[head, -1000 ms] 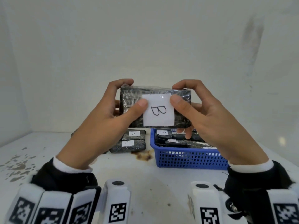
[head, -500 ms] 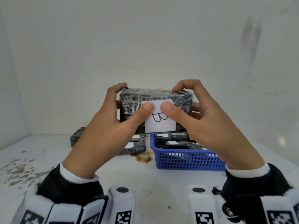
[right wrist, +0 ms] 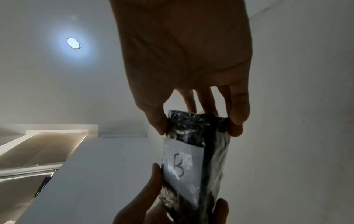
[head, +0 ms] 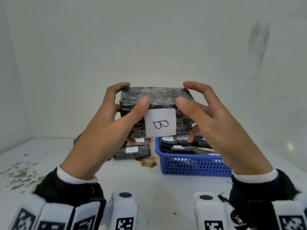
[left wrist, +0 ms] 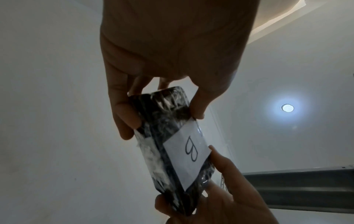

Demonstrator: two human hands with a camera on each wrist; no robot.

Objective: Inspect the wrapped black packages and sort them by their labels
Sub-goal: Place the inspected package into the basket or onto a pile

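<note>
I hold a black package [head: 159, 100] wrapped in clear film up in front of me, its white label marked B [head: 160, 125] facing me. My left hand [head: 116, 113] grips its left end, thumb on the front and fingers round the back. My right hand [head: 204, 113] grips the right end the same way. The left wrist view shows the package [left wrist: 172, 136] pinched at both ends, and so does the right wrist view [right wrist: 197, 151]. Below, packages labelled A [head: 132, 151] lie stacked on the table. A blue basket [head: 191, 165] holds several more black packages.
The white table [head: 149, 188] has grey flecks at the left and a brown stain [head: 147, 161] in front of the A stack. White walls close the back and sides. Marker-tagged wrist mounts sit along the bottom edge.
The package has tilted, its top edge tipping toward me so the upper face shows and the label sits lower. Both thumbs have slid off the label onto the black wrap.
</note>
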